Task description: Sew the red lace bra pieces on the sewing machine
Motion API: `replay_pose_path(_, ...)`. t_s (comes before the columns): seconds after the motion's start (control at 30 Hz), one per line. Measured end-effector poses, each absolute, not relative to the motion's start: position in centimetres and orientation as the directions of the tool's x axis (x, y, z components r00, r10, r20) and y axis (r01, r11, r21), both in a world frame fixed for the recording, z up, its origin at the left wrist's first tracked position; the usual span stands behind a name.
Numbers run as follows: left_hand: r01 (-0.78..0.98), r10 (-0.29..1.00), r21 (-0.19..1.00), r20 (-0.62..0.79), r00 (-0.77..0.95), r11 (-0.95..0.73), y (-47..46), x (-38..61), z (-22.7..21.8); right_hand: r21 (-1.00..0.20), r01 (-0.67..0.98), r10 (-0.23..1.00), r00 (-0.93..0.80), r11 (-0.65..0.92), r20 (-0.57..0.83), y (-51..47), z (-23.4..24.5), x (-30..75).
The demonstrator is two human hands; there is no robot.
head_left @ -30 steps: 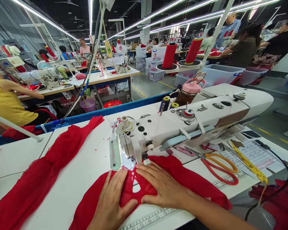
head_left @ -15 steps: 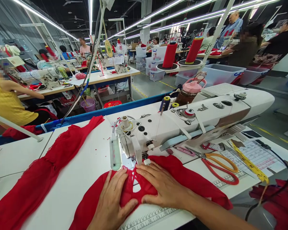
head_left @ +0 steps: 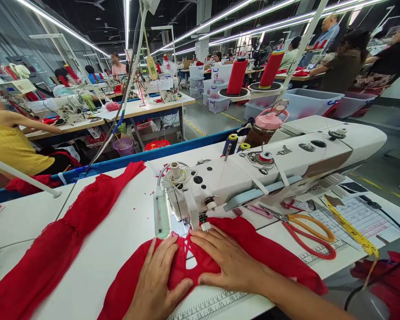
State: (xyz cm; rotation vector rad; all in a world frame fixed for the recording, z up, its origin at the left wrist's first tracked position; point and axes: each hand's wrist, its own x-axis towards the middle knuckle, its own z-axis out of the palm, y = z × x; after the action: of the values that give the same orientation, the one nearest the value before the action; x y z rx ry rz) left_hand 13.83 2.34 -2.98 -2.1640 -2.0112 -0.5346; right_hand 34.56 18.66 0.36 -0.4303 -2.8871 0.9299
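Our left hand (head_left: 158, 278) and right hand (head_left: 228, 258) lie spread on red cloth (head_left: 268, 251) before the sewing machine (head_left: 222, 178); sewing seems unfinished, stitches indistinct.

left fingers (head_left: 169, 254) flat on red fabric (head_left: 203, 265) | right fingers (head_left: 207, 243) likewise | sewing machine (head_left: 231, 180) beyond

Left hand (head_left: 158, 273) and right hand (head_left: 231, 260) flat, palms down, thumbs nearly meeting
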Motion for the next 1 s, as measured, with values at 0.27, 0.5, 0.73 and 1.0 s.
replay_pose_path(0.27, 0.985, 0.935, 0.146, 0.353, 0.037, -0.094, 2.3, 13.9, -3.0, -0.568, 0.268, 0.287, -0.956, 0.779, -0.058, 18.7, 0.7, 34.4)
replay_pose_path(0.5, 0.984, 0.94, 0.155, 0.339, 0.034, -0.092, 2.2, 13.9, -3.1, -0.572, 0.255, 0.287, -0.957, 0.78, -0.036, 18.6, 0.6, 34.4)
replay_pose_path(0.73, 0.975, 0.95, 0.198, 0.312, 0.031, -0.097, 2.0, 13.9, -2.1, -0.491, 0.158, 0.256, -0.956, 0.857, 0.141, 18.6, 1.1, 34.9)
replay_pose_path(1.0, 0.912, 0.968, 0.377, 0.118, -0.222, 0.163, 5.0, 12.8, 1.6, -0.158, 0.326, 0.357, -0.899, 0.932, 0.254, 20.8, 2.3, 34.0)
